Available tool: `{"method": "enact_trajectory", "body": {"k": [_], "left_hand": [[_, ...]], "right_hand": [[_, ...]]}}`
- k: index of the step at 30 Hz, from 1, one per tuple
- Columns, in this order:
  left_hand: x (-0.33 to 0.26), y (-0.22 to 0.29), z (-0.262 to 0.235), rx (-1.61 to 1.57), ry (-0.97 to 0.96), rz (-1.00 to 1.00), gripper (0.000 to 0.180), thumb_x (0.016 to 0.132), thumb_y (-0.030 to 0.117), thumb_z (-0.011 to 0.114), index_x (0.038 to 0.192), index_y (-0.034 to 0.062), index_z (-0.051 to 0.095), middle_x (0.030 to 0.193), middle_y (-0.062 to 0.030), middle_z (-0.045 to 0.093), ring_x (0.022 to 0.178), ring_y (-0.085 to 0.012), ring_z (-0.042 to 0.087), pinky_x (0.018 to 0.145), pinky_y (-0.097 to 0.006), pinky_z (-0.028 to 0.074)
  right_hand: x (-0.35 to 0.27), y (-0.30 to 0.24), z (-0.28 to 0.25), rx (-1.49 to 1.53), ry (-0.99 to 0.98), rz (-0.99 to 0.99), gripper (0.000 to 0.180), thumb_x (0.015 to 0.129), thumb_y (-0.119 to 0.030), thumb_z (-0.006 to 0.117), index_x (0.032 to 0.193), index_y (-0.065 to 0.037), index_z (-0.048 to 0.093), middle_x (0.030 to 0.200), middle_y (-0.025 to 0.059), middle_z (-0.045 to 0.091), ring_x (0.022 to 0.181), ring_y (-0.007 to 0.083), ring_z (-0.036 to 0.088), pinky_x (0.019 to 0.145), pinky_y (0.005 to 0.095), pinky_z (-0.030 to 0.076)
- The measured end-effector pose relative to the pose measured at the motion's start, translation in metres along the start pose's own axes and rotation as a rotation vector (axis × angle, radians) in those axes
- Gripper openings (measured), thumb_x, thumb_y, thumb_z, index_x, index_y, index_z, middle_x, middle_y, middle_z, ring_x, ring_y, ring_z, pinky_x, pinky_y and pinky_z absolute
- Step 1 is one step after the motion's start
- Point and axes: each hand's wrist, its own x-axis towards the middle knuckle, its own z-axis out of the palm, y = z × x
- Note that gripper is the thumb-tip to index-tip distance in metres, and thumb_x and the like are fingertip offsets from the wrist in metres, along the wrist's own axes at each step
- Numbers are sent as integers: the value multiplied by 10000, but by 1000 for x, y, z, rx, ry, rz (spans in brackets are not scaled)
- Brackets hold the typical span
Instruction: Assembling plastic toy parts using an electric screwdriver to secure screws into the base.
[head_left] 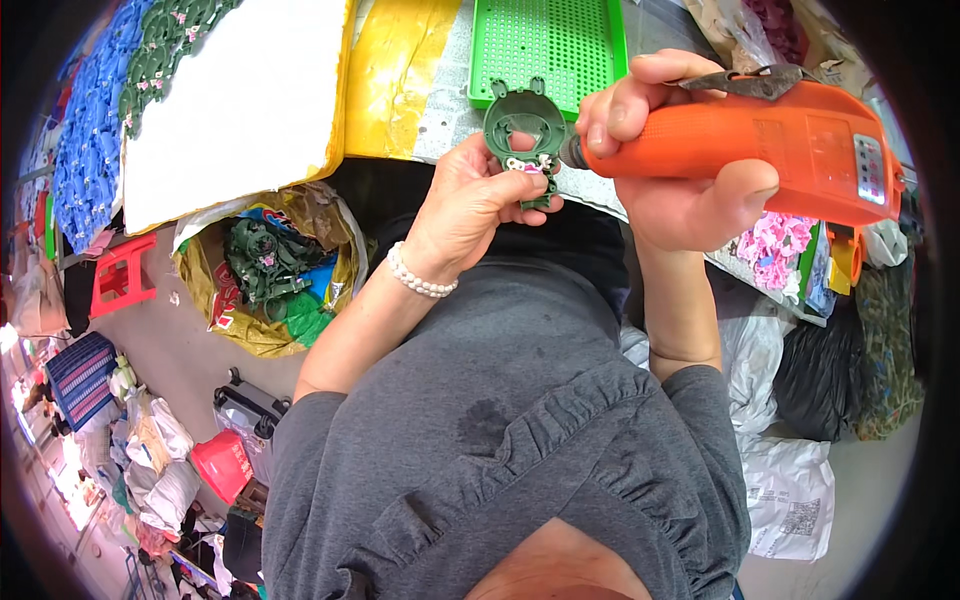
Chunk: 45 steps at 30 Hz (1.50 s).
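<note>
My left hand [480,190] holds a dark green plastic part [524,128] with a round ring and small pink and white pieces at its lower end. My right hand [665,150] grips an orange electric screwdriver [790,150], thumb along its underside. The tool's tip [568,152] touches the lower right of the green part. A white bead bracelet [420,280] circles my left wrist. Both hands are raised above the table's near edge.
A green perforated tray [550,45] lies on the table behind the part, with yellow sheeting [400,70] and a white board [230,100] to its left. A yellow bag [225,310] of dark green parts sits on the floor at left. Pink flower pieces [775,245] lie at right.
</note>
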Motion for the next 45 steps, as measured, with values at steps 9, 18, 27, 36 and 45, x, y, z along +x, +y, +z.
{"method": "enact_trajectory", "body": {"k": [9, 18, 27, 36, 45], "left_hand": [[1, -2, 0, 27, -11, 12, 267, 811, 14, 588, 1055, 34, 482, 889, -97, 627, 733, -200, 659, 577, -242, 541], [-2, -4, 7, 12, 37, 29, 242, 796, -21, 585, 1009, 22, 480, 841, -93, 615, 690, -199, 655, 554, -248, 543], [-1, -4, 4, -5, 26, 24, 230, 791, -14, 586, 1001, 21, 498, 845, -102, 622, 678, -200, 652, 560, -257, 545], [-4, -1, -6, -4, -21, 2, 365, 795, 33, 602, 1142, 67, 493, 1080, -180, 582, 803, -223, 646, 661, -268, 547], [-7, 1, -11, -14, -36, -42, 326, 799, 1, 598, 1098, 50, 478, 925, -85, 581, 783, -221, 649, 622, -258, 541]], "right_hand": [[0, 2, -3, -33, -10, 3, 881, 717, -765, 462, 1124, 16, 490, 785, 63, 549, 653, 187, 534, 660, 367, 440], [-3, 7, -1, -20, 2, 30, 867, 703, -773, 468, 1067, 12, 506, 747, 66, 537, 615, 184, 520, 627, 348, 439], [-1, 6, -2, 4, -129, -12, 864, 702, -773, 472, 1051, 18, 494, 747, 67, 533, 605, 178, 508, 611, 342, 432], [31, -10, -35, -57, -26, -121, 905, 734, -770, 396, 1100, 51, 497, 754, 61, 527, 649, 186, 499, 647, 346, 407], [46, 29, -42, -167, 428, -108, 440, 833, -412, 578, 968, -6, 476, 631, 81, 510, 494, 167, 506, 462, 275, 444]]}}
